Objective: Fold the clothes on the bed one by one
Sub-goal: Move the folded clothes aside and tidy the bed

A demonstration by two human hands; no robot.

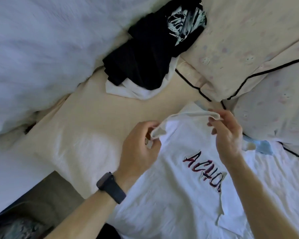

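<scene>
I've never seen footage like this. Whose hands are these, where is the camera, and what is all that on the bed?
There is no machine here. These are a person's bare hands, filmed by a wide-angle camera worn on the head, looking down. The left hand, with a dark watch on its wrist, and the right hand each pinch the collar of a white shirt with red lettering, spread on the bed. Behind it lie black clothes, a white duvet and patterned pillows.

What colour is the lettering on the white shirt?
Dark red with black edging on the lettering, clearest in the head view.
</scene>
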